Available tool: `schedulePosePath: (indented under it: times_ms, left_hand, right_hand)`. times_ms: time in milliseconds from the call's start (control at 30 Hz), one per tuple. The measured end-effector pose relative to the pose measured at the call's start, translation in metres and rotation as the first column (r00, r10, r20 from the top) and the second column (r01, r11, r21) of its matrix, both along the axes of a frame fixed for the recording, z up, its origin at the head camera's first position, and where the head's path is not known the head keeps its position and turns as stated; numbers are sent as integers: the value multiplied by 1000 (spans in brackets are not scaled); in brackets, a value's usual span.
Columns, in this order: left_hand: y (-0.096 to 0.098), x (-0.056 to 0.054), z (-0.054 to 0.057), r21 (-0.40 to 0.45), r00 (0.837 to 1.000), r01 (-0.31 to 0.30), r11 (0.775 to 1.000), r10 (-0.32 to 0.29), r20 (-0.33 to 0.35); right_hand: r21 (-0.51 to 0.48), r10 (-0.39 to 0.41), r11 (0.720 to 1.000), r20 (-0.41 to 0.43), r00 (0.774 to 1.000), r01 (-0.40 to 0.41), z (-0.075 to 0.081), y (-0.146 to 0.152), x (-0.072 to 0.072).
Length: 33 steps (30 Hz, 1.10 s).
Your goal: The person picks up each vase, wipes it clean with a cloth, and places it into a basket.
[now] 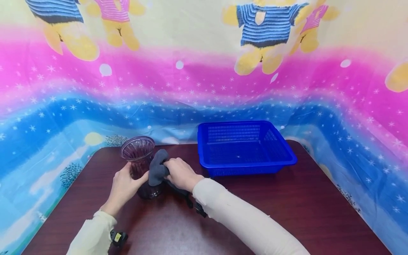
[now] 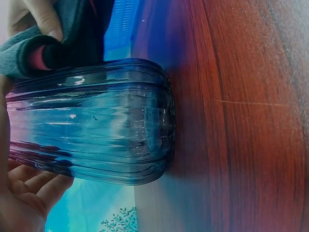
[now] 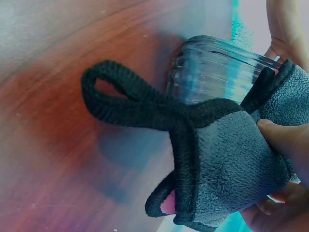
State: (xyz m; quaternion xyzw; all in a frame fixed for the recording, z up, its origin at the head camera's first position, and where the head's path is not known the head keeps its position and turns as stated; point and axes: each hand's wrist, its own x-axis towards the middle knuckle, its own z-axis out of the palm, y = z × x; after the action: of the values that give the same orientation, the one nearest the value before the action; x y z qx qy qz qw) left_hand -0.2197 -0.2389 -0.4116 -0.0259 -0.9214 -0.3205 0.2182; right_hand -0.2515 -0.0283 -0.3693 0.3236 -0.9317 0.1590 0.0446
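Bright printed fabric [image 1: 178,81], banded in cream, pink and blue with snowflakes and yellow figures in striped tops, hangs around a dark reddish-brown wood-grain table [image 1: 302,205]. At the left part of that table is a ribbed, see-through purplish glass vase [image 1: 140,163] with a flared mouth, close to upright; whether its base fully touches the wood is hard to tell from these angles. A person's left hand [image 1: 124,187] grips its body, fingers curved round one side and thumb on the other, opened only as wide as the glass.

At the right side of the vase is a folded grey plush cloth [image 1: 157,170] with black edging. The right hand [image 1: 181,173] pinches it closely between thumb and fingers. In the right wrist view, a black ribbed hanging loop [image 3: 145,116] sticks out from the cloth, and a bit of pink lining [image 3: 169,203] shows at a fold.

Farther out, pale sleeves [image 1: 242,216] cover both forearms, with a small black device [image 1: 118,237] at the left wrist. Toward the back right of the table, well apart from the vase, sits a blue rectangular plastic basket [image 1: 248,165] with perforated walls.
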Motion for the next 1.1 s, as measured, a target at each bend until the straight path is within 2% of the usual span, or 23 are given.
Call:
schedulePosePath:
  times_ms: [467, 733, 933, 1100]
  left_hand:
    - [0, 0, -3, 18, 1000, -6, 1000, 6, 14]
    - [0, 1, 1, 22, 999, -10, 1000, 9, 47]
    - [0, 1, 2, 23, 997, -10, 1000, 8, 73]
    - [-1, 0, 1, 20, 998, -10, 1000, 9, 61]
  right_hand:
    - [52, -43, 998, 20, 999, 42, -32, 3, -1]
    - [89, -58, 995, 70, 996, 52, -46, 4, 0]
    - [97, -56, 994, 41, 998, 52, -56, 6, 0]
    - [98, -64, 993, 33, 997, 61, -61, 6, -1]
